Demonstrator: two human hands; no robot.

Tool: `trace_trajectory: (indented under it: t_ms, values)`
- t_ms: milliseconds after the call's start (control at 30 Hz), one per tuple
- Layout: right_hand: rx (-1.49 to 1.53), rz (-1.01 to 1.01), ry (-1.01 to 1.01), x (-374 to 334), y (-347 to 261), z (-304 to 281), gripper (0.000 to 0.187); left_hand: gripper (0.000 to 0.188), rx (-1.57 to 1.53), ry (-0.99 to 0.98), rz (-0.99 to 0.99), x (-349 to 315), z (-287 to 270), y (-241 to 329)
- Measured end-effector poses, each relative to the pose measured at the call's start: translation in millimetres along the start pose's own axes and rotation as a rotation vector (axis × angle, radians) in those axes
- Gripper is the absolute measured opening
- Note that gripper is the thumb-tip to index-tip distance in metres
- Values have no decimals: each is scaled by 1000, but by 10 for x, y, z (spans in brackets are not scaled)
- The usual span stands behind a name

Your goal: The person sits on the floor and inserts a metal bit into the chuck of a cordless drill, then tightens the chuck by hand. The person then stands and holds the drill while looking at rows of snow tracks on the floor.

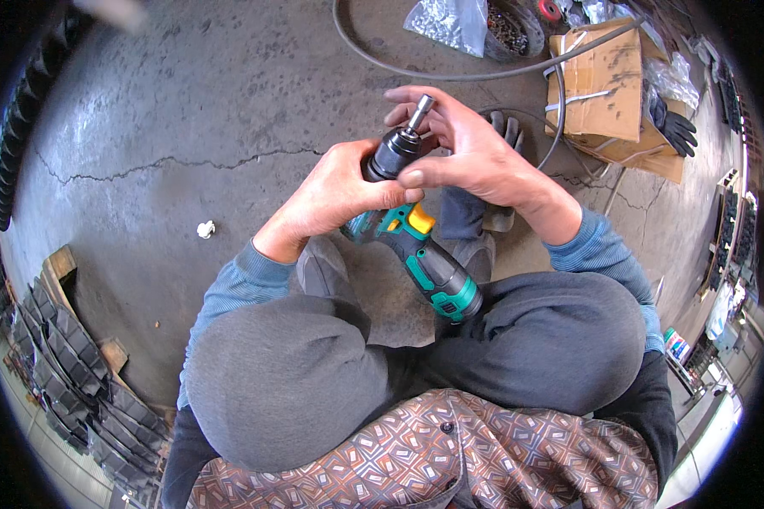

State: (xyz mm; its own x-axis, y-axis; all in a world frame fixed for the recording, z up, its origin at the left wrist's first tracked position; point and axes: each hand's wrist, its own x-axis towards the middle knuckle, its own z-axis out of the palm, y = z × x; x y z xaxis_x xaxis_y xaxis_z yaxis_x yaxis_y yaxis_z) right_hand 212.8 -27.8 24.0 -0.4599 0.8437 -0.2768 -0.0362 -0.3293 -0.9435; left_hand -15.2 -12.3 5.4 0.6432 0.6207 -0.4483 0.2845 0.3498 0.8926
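A teal and black cordless drill (433, 268) with a yellow trigger (420, 220) is held above my lap, its chuck (393, 154) tilted away from me. From the chuck sticks a short metal socket bit (420, 112). My left hand (331, 192) is wrapped round the drill's body just behind the chuck, thumb across the top. My right hand (474, 157) has its thumb against the chuck, while its fingers curl loosely behind the bit; some of their tips are hidden. The drill's handle points back toward my knees, with neither hand on it.
Beyond my hands a grey hose (450, 76) loops over the cracked concrete floor. Far right are an opened cardboard box (598, 81), a dark glove (677, 132) and a clear bag of metal pieces (450, 24). Stacked dark parts (72, 356) stand at the left.
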Motion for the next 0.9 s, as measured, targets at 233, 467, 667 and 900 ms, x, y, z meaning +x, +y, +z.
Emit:
trace_trajectory:
  t_ms: [233,467,667,900]
  values:
    - [187,-3,35,-11,229,-190,73,49,-132,68,117,11,-7,-58]
    - [24,13,-9,54,80,-12,76,45,-136,50,29,-27,11,-41]
    - [106,-81,104,-37,34,-293,54,46,-161,-16,64,-6,-34,55]
    - [-236,-219,180,-8,-197,-87,28,48,-7,-48,25,-29,-36,46]
